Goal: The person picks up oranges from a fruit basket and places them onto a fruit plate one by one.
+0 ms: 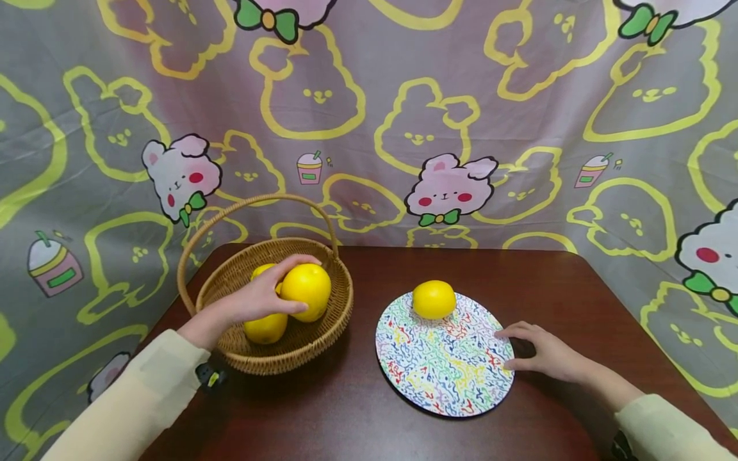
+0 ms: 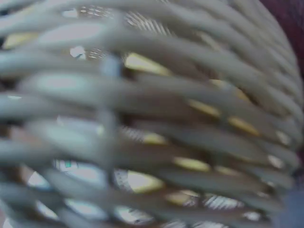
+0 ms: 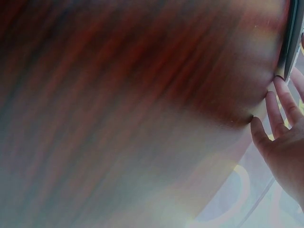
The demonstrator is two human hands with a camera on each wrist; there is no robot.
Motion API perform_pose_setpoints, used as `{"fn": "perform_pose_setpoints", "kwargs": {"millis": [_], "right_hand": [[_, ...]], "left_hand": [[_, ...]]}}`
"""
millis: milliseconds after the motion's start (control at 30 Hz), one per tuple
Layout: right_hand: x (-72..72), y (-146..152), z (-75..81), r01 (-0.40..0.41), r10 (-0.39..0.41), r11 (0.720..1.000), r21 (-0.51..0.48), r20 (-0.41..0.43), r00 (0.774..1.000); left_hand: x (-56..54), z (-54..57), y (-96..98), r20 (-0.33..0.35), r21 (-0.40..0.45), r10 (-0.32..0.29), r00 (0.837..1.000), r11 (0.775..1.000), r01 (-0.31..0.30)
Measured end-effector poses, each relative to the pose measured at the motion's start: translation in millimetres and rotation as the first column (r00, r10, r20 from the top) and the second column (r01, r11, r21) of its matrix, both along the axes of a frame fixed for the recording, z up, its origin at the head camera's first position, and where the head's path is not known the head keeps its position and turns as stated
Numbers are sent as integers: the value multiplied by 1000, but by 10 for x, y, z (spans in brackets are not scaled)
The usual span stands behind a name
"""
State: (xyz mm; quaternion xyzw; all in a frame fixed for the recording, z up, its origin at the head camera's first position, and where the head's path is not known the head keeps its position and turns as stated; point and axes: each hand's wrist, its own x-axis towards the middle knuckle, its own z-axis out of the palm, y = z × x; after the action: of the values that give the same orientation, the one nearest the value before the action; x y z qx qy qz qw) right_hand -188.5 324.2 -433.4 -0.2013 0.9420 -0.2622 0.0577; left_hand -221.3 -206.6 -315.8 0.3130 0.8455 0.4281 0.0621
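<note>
left hand [image 1: 261, 299]: reaching over the near side of the basket [image 1: 279, 366], fingers and thumb curved round one yellow fruit [image 1: 308, 292], gripping it. right hand [image 1: 548, 353]: at the right-hand edge of the round plate [image 1: 441, 368], fingers extended, thumb and forefinger parted fairly wide with the tips at the rim; contact pressure cannot be told. handling advice, as judged: the step in hand seems to be securing the fruit, best done with thumb and fingers on opposite sides across its middle, firm enough against a smooth skin, without squeezing. any lift would best go straight up, clear of the neighbouring fruit [image 1: 266, 330], the woven rim and the arched handle [image 1: 278, 197]; a light right hand should steady the plate, since tilting it could roll the lemon [image 1: 434, 299] lying there. gripped fruit, description: in the right half of the basket, large, rounded, bright even yellow with a soft sheen, lemon-like, no blemish visible; its left side is partly covered by the hand. lemon on plate: same yellow, longer oval, on its side near the far edge. plate: white, multicoloured squiggles, dark edge, on a red-brown desk [image 1: 323, 416]. left wrist view: blurred basket weave, hand not shown.
</note>
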Motion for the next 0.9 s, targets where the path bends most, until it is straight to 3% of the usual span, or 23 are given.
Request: {"fn": "perform_pose_setpoints", "kwargs": {"millis": [233,700,900], "right_hand": [[4,2,-2,1,-1,1000,2,-4,1000],[-1,-3,1,9,-9,1000,6,4,1000],[-7,-1,-8,10,-10,1000,10,7,1000]], "left_hand": [[11,105,141,-37,-1,-30,999,1000,30],[9,273,460,-36,20,-163,986,986,163],[31,318,515,-30,11,-189,981,982,189]]}}
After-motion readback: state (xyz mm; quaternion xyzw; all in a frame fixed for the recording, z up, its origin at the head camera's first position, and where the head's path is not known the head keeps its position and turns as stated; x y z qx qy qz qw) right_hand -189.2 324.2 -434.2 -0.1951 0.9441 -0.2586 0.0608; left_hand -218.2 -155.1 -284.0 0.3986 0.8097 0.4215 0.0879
